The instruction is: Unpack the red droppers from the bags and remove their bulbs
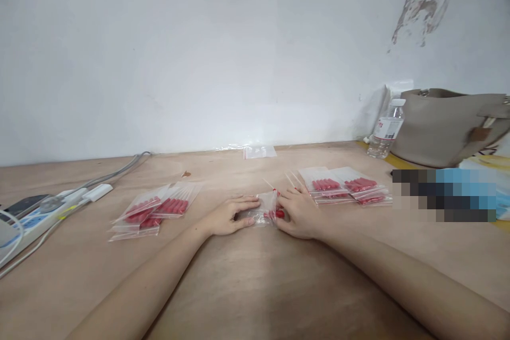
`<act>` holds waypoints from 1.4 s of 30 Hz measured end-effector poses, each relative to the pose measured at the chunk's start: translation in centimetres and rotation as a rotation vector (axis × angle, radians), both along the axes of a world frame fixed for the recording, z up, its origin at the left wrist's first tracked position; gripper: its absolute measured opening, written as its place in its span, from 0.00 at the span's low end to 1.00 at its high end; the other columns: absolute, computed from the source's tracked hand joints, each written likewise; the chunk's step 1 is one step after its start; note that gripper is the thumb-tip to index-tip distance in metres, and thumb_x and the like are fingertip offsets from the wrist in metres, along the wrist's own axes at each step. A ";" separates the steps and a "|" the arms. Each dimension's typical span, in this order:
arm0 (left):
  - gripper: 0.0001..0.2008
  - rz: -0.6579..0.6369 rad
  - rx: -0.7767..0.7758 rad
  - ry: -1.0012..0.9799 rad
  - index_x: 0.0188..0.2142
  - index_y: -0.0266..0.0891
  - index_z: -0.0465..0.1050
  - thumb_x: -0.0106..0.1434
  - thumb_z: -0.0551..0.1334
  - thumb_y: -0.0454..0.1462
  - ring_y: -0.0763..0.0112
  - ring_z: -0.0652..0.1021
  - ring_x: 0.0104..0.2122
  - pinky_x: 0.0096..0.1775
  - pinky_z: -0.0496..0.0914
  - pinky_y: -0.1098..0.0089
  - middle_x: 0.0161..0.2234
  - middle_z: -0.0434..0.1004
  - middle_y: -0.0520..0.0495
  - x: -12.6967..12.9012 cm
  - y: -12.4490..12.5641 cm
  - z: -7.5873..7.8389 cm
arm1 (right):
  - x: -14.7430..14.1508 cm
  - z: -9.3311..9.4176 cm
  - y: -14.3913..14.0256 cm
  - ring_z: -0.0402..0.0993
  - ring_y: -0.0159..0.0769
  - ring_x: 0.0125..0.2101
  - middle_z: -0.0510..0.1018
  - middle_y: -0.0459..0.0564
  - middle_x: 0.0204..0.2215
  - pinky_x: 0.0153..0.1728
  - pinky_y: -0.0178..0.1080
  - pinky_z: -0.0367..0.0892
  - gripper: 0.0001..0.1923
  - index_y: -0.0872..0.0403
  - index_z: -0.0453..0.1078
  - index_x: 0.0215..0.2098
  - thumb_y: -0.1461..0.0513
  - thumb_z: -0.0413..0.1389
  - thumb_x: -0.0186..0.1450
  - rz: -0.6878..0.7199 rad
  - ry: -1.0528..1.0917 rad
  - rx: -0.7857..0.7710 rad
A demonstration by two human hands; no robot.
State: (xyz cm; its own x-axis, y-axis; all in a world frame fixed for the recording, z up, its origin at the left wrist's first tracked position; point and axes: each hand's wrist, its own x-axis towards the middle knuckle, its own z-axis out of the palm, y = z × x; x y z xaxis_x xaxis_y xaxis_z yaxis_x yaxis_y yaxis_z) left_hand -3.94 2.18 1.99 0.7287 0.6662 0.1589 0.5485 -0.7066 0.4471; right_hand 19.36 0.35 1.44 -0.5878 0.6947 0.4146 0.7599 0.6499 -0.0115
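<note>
You pinch one bag (268,208) between both hands (229,216) (297,215), filled piles (153,212) (346,187) on either side.

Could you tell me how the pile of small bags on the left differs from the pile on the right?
The left pile of clear zip bags with red pieces lies fanned and slanted; the right pile of clear zip bags lies flatter and more level. The left pile sits near the white power strip, the right pile near the clear water bottle. Both rest on the wooden table.
</note>
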 end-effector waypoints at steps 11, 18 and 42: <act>0.23 -0.007 0.017 0.032 0.55 0.45 0.59 0.61 0.54 0.45 0.65 0.59 0.57 0.57 0.52 0.60 0.57 0.57 0.47 0.0 0.2 -0.4 | -0.1 0.0 -0.3 0.65 0.39 0.37 0.71 0.54 0.35 0.38 0.40 0.56 0.15 0.57 0.66 0.35 0.53 0.47 0.62 0.036 -0.138 -0.005; 0.22 -0.016 0.006 -0.004 0.54 0.45 0.60 0.60 0.55 0.45 0.65 0.61 0.56 0.56 0.55 0.62 0.56 0.59 0.48 -0.2 0.0 -0.2 | -0.2 -0.3 -0.5 0.67 0.33 0.30 0.71 0.47 0.27 0.34 0.38 0.59 0.06 0.54 0.63 0.30 0.58 0.51 0.59 -0.064 0.169 -0.219; 0.11 0.475 0.005 0.036 0.37 0.36 0.72 0.55 0.57 0.37 0.68 0.75 0.33 0.36 0.67 0.71 0.34 0.76 0.46 4.5 4.5 2.2 | 4.1 -2.1 5.3 0.69 0.35 0.39 0.74 0.50 0.39 0.40 0.39 0.65 0.13 0.52 0.68 0.42 0.64 0.45 0.63 0.042 0.350 0.098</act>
